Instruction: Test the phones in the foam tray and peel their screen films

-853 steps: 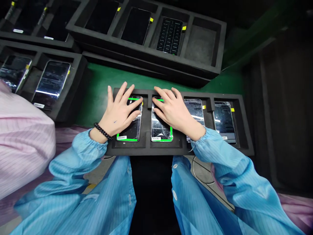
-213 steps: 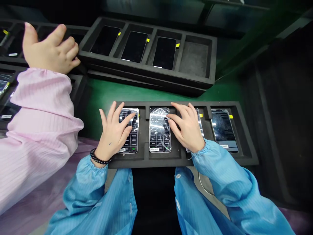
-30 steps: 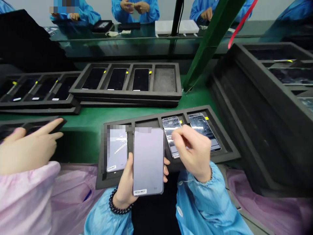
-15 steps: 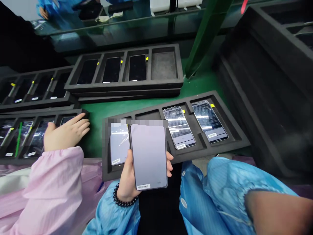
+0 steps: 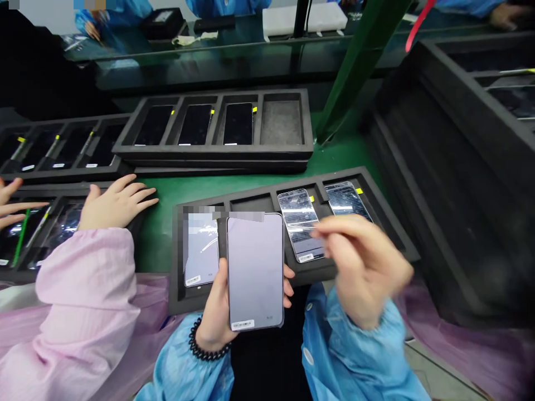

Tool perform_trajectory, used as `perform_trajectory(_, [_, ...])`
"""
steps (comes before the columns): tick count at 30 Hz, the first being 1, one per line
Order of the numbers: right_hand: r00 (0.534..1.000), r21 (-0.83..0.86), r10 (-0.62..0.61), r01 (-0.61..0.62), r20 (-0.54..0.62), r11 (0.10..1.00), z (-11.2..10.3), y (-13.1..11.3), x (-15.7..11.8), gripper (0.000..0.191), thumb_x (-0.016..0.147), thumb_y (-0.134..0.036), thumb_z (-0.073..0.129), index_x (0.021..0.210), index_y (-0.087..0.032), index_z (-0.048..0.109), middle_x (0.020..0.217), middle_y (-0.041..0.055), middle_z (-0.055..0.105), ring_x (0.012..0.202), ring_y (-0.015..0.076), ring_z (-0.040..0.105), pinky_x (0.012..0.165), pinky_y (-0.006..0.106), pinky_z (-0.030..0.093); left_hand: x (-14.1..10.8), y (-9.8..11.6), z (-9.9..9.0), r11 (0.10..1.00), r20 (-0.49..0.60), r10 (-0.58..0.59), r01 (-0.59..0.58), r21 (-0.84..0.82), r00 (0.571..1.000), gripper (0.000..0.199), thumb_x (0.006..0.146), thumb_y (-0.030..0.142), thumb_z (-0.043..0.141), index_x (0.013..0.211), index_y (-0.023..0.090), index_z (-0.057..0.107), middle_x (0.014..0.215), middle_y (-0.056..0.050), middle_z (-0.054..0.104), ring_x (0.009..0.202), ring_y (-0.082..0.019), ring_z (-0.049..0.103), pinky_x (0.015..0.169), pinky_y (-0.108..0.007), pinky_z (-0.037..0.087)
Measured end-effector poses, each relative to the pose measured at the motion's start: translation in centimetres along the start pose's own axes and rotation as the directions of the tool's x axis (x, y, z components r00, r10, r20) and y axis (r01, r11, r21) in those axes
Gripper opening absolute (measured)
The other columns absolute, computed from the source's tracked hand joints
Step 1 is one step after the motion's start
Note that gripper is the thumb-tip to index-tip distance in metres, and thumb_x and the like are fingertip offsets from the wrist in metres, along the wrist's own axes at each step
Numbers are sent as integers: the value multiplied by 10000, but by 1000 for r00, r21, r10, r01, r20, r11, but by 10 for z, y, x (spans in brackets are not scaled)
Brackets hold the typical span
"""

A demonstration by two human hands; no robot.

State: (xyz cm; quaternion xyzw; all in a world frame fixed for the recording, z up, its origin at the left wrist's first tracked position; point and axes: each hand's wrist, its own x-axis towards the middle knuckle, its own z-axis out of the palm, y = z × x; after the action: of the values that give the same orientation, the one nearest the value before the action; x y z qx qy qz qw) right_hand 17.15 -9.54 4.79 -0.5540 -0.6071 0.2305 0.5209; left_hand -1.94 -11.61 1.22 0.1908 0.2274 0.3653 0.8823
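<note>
Currently, the left hand (image 5: 215, 303) supports a smartphone (image 5: 254, 272) by its long edges above the black foam tray (image 5: 309, 277), leaving the pale face unobstructed. The right hand (image 5: 363, 267), blurred, has its fingers drawn together over a film-covered phone (image 5: 300, 223) in the third slot; whether they pinch anything cannot be determined. A second filmed phone (image 5: 202, 250) occupies the first slot. The tray rests on a green bench mat (image 5: 234, 186), beyond which stand loaded foam trays (image 5: 217, 125). Adjacent, a co-worker's hand (image 5: 115, 206) in a pink sleeve (image 5: 87, 295) rests on another tray (image 5: 62, 223).
</note>
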Motion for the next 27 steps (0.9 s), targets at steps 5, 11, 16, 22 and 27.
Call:
perform_trajectory(5, [996,-19,85,-85,-4,996,26,9,8,115,937,-244,584,981,-218,686,886,5,687,777,140,644,589,248,492,-3,3,3,997,-46,-42,46,69,998,727,911,730,381,1224,158,700,1156,-117,710,935,-268,666,881,-406,540])
perform_trajectory(11, [993,-132,-40,26,-107,991,29,6,5,153,945,-202,591,811,-205,664,709,-26,619,591,96,510,571,259,429,-7,5,5,981,-90,-69,84,176,994,747,911,702,336,1193,127,722,1123,-119,719,966,-309,647,926,-481,491])
perform_trajectory(16, [980,-231,-141,105,-142,967,31,3,0,125,943,-191,626,826,-211,664,713,-29,645,599,100,527,615,265,457,-8,4,7,983,-101,-67,83,164,993,725,861,750,435,1166,169,743,1066,-93,735,943,-288,653,920,-464,495])
perform_trajectory(22, [967,-337,-241,199,-86,920,34,4,-2,113,970,-159,602,870,-208,624,812,8,694,729,124,618,702,267,480,-6,4,7,986,-123,-44,63,154,991,723,869,730,417,1157,153,744,1025,-89,743,915,-299,670,896,-489,518])
perform_trajectory(27, [913,-100,-400,407,86,908,29,-3,-6,147,1025,-229,520,892,-199,577,811,11,687,742,117,617,697,254,498,-7,-2,-2,993,-312,-65,92,73,948,771,918,654,211,1055,148,775,844,-77,740,1130,-383,626,900,-528,527])
